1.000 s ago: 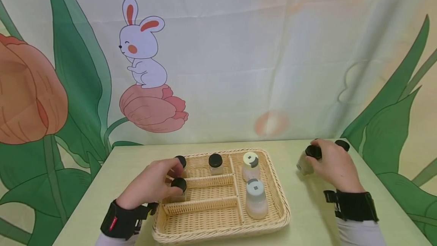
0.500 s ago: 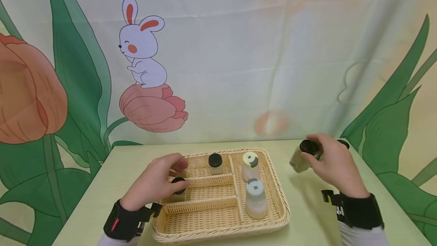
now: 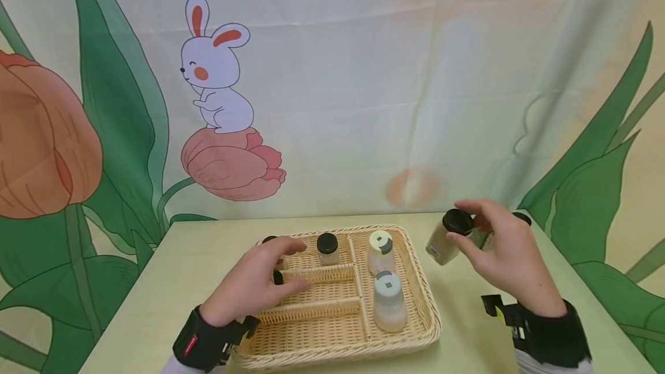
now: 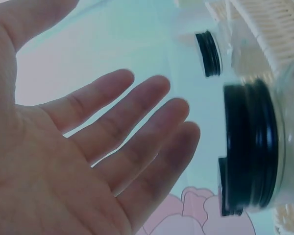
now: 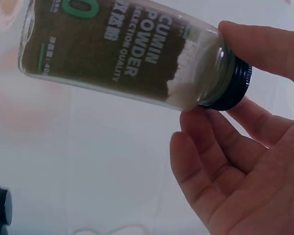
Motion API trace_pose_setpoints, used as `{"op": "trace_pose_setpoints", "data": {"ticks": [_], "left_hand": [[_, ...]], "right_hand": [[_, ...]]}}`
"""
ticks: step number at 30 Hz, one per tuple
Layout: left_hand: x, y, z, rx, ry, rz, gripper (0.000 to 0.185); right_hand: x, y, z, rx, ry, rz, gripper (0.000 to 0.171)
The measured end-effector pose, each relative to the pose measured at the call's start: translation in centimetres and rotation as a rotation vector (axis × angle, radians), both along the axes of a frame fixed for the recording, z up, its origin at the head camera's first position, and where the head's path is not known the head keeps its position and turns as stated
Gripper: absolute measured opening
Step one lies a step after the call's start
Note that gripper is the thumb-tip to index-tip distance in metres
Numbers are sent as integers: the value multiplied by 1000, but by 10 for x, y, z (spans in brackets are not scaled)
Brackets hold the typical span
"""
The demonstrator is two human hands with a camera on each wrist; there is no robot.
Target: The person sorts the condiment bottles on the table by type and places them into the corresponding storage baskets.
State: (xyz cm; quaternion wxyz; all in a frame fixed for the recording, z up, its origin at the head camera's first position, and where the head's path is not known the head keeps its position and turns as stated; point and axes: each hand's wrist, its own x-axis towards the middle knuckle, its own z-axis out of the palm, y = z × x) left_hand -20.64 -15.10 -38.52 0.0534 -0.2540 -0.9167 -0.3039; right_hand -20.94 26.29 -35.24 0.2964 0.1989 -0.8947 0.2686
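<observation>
My right hand (image 3: 509, 253) pinches a glass jar of cumin powder (image 5: 132, 54) between thumb and fingers at its black cap and neck. The jar tilts, raised over the table to the right of the wicker basket (image 3: 397, 352). My left hand (image 3: 254, 281) hovers above the basket's left side with fingers spread and nothing in them. Partly hidden under it are two black-capped jars, one in the back compartment (image 3: 269, 239) and one in the middle compartment (image 3: 277, 277). In the left wrist view a jar's black cap (image 4: 250, 144) stands apart from the fingertips.
Another black-capped jar (image 3: 328, 245) stands in the back compartment. The right compartment holds a jar with a pale yellow lid (image 3: 381, 247) and one with a pale blue lid (image 3: 389, 299). A black cap (image 3: 522, 218) shows behind my right hand. A printed curtain (image 3: 332, 103) hangs behind the table.
My right hand has lifted the cumin powder jar and carried it left, towards the basket. My left hand has let go of the black-capped jar, spread its fingers and risen to the right.
</observation>
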Motion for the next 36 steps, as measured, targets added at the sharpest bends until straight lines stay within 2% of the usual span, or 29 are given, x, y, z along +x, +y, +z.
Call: {"op": "trace_pose_setpoints", "data": {"ticks": [6, 13, 18, 24, 30, 36], "left_hand": [[4, 10, -2, -48, 63, -21, 79], [12, 27, -3, -14, 63, -50, 88], [19, 38, -4, 78, 53, -119, 87], [29, 53, -4, 246, 3, -279, 83], [35, 63, -3, 326, 39, -370, 83], [38, 69, 1, 367, 71, -418, 75]], "right_hand": [[12, -12, 10, -50, 19, 66, 57], [28, -30, 20, -75, 19, 185, 57], [36, -46, 23, -101, -1, 314, 60], [38, -70, 17, -119, 14, 491, 61], [47, -91, 15, -140, -27, 594, 60], [60, -108, 28, -166, -9, 679, 56]]}}
